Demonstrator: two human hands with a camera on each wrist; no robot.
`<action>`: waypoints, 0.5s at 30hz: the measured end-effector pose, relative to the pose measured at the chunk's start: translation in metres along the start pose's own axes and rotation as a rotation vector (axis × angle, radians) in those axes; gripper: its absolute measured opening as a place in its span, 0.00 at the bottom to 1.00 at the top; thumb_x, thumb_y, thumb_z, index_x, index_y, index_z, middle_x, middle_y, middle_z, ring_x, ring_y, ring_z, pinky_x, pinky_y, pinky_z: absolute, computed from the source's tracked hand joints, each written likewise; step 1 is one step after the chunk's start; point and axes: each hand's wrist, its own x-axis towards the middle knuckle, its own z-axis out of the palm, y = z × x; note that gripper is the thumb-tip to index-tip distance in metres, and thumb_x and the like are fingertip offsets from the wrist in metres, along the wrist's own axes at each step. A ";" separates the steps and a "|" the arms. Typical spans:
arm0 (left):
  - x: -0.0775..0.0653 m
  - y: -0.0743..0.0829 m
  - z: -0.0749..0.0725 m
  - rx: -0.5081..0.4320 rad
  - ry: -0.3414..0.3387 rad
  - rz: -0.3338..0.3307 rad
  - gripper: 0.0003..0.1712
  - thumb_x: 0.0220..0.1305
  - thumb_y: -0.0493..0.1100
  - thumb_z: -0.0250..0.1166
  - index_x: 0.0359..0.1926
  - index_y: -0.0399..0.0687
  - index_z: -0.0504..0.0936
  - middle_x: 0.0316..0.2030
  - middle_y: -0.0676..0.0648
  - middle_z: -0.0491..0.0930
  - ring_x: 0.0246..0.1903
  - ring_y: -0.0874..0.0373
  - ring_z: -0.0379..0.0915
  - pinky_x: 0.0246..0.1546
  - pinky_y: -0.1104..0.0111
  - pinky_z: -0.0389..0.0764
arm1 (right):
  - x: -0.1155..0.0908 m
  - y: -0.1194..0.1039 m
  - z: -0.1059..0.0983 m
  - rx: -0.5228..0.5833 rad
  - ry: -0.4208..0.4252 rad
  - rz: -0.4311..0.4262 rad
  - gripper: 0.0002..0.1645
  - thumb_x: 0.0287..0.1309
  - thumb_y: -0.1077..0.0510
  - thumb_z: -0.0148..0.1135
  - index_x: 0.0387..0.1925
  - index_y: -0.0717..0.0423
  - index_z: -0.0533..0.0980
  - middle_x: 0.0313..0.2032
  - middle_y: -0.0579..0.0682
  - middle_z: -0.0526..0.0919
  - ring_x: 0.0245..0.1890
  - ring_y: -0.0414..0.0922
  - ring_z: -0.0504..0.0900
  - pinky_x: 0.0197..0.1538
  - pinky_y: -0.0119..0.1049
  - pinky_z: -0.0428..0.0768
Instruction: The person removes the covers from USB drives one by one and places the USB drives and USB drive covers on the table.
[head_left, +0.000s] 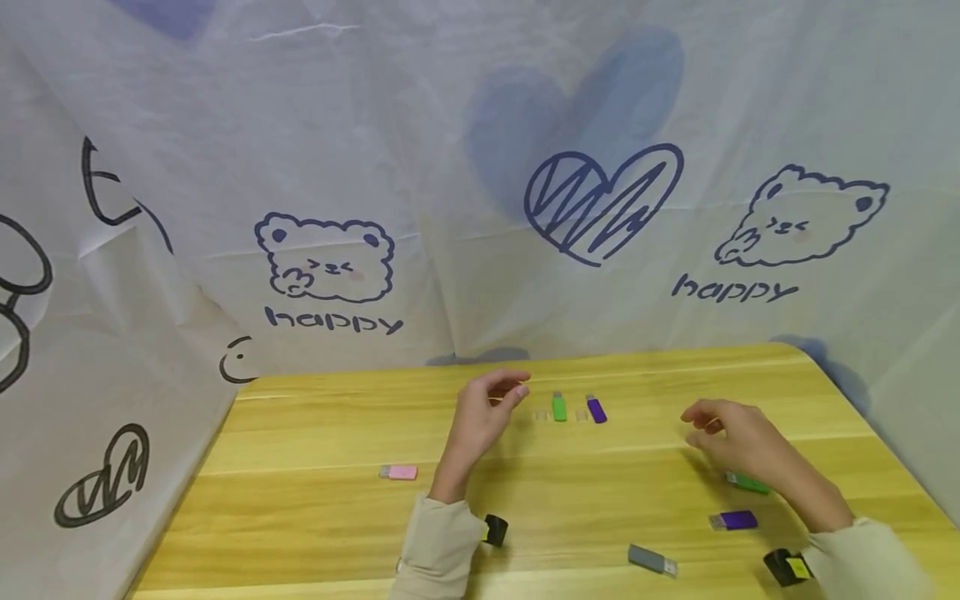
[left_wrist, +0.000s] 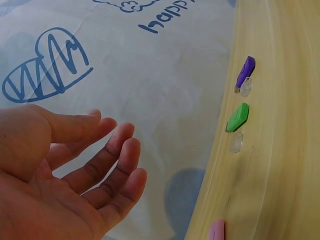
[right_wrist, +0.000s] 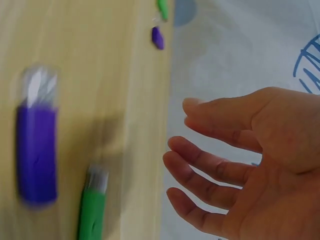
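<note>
My left hand (head_left: 483, 417) hovers over the back middle of the table, fingers loosely bent and holding nothing. Just right of it lie a green USB stick (head_left: 559, 407) and a purple USB stick (head_left: 596, 409), each with a clear cap (left_wrist: 236, 142) beside it. Over the right side hangs my right hand (head_left: 731, 429), its loosely curved fingers bare. Beneath that forearm is a second green USB stick (right_wrist: 92, 212), partly hidden in the head view. A second purple USB stick (right_wrist: 37, 155), with a clear cap over its plug, lies nearer the front.
A pink USB stick (head_left: 399, 472) lies left of the left forearm. Toward the front right is a grey USB stick (head_left: 652, 560). The wooden table (head_left: 315, 517) backs onto a printed white cloth (head_left: 465, 208). Black wrist cameras sit at both sleeves.
</note>
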 end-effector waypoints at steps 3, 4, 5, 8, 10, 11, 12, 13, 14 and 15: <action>0.002 -0.004 0.001 -0.002 -0.007 -0.001 0.10 0.66 0.29 0.61 0.46 0.30 0.84 0.41 0.32 0.84 0.41 0.39 0.79 0.42 0.45 0.82 | -0.007 0.010 -0.004 -0.027 -0.067 0.001 0.14 0.57 0.63 0.66 0.46 0.64 0.81 0.42 0.60 0.85 0.40 0.57 0.82 0.41 0.55 0.83; 0.003 -0.008 0.002 -0.003 -0.008 0.001 0.10 0.66 0.30 0.61 0.47 0.30 0.84 0.41 0.32 0.84 0.41 0.39 0.79 0.41 0.45 0.82 | -0.009 0.014 -0.005 -0.037 -0.086 0.003 0.14 0.56 0.63 0.67 0.45 0.64 0.81 0.41 0.59 0.85 0.40 0.57 0.82 0.41 0.55 0.83; 0.004 -0.013 0.003 -0.003 -0.007 -0.001 0.11 0.66 0.30 0.62 0.47 0.30 0.84 0.42 0.32 0.84 0.41 0.39 0.79 0.41 0.45 0.82 | -0.012 0.017 -0.006 -0.044 -0.103 0.008 0.14 0.55 0.63 0.68 0.44 0.63 0.81 0.40 0.58 0.85 0.40 0.57 0.81 0.41 0.55 0.83; 0.007 -0.029 0.005 0.001 -0.004 -0.007 0.11 0.67 0.32 0.62 0.48 0.33 0.84 0.42 0.34 0.84 0.41 0.41 0.80 0.41 0.45 0.82 | -0.020 0.029 -0.007 -0.063 -0.140 0.026 0.13 0.52 0.62 0.71 0.41 0.61 0.81 0.38 0.55 0.85 0.40 0.57 0.82 0.41 0.55 0.82; 0.008 -0.037 0.005 0.007 -0.001 -0.010 0.11 0.67 0.34 0.63 0.48 0.36 0.84 0.42 0.37 0.85 0.41 0.44 0.80 0.41 0.47 0.82 | -0.025 0.037 -0.006 -0.078 -0.154 0.027 0.14 0.50 0.62 0.73 0.40 0.59 0.81 0.38 0.53 0.85 0.39 0.56 0.82 0.41 0.54 0.82; 0.008 -0.040 0.005 0.012 -0.002 -0.012 0.11 0.67 0.35 0.63 0.48 0.37 0.85 0.42 0.38 0.85 0.40 0.45 0.80 0.41 0.48 0.83 | -0.028 0.040 -0.006 -0.081 -0.158 0.026 0.14 0.49 0.61 0.73 0.40 0.58 0.81 0.37 0.52 0.85 0.38 0.55 0.82 0.41 0.54 0.83; 0.008 -0.041 0.005 0.014 -0.004 -0.012 0.11 0.67 0.36 0.63 0.48 0.38 0.85 0.42 0.39 0.85 0.40 0.46 0.80 0.41 0.49 0.83 | -0.030 0.044 -0.006 -0.083 -0.158 0.023 0.14 0.48 0.61 0.74 0.39 0.58 0.81 0.37 0.51 0.86 0.38 0.55 0.83 0.41 0.54 0.83; 0.009 -0.043 0.005 0.016 -0.006 -0.013 0.11 0.67 0.37 0.63 0.48 0.39 0.85 0.42 0.40 0.85 0.40 0.47 0.80 0.41 0.50 0.83 | -0.032 0.046 -0.005 -0.086 -0.154 0.016 0.14 0.47 0.61 0.74 0.38 0.57 0.82 0.36 0.51 0.86 0.38 0.54 0.83 0.40 0.54 0.83; 0.009 -0.043 0.005 0.018 -0.009 -0.015 0.11 0.67 0.37 0.63 0.48 0.39 0.85 0.42 0.41 0.85 0.40 0.48 0.80 0.41 0.51 0.83 | -0.034 0.049 -0.004 -0.087 -0.151 0.010 0.14 0.46 0.63 0.75 0.38 0.57 0.82 0.36 0.50 0.86 0.37 0.54 0.83 0.40 0.53 0.83; 0.009 -0.044 0.004 0.020 -0.011 -0.017 0.11 0.67 0.38 0.64 0.48 0.40 0.85 0.42 0.42 0.85 0.40 0.48 0.80 0.41 0.52 0.84 | -0.036 0.050 -0.004 -0.085 -0.147 0.003 0.15 0.45 0.64 0.75 0.38 0.57 0.82 0.35 0.50 0.86 0.37 0.54 0.83 0.40 0.53 0.83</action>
